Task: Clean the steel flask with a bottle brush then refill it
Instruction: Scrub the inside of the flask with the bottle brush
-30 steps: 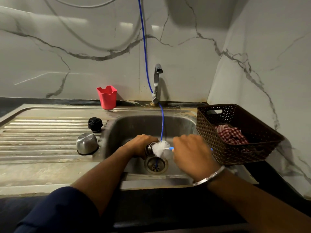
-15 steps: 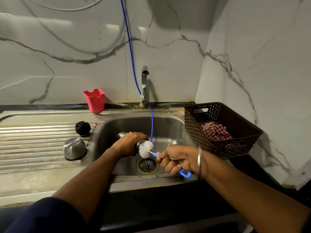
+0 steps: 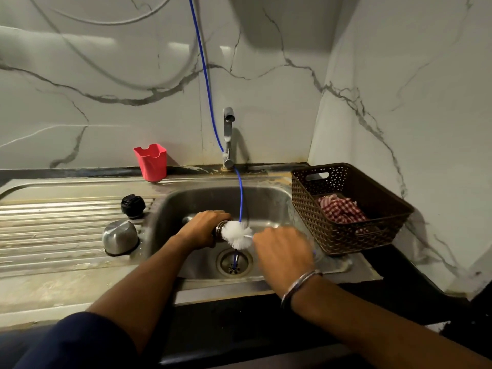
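Left hand (image 3: pixel 203 230) gripping sideways steel flask (image 3: pixel 220 231), blurred right hand (image 3: pixel 283 253) apparently holding white-bristled bottle brush (image 3: pixel 236 234)

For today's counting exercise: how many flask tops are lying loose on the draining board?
2. A black stopper sits toward the back beside the sink basin; a steel cap lies in front of it. None seems hidden.
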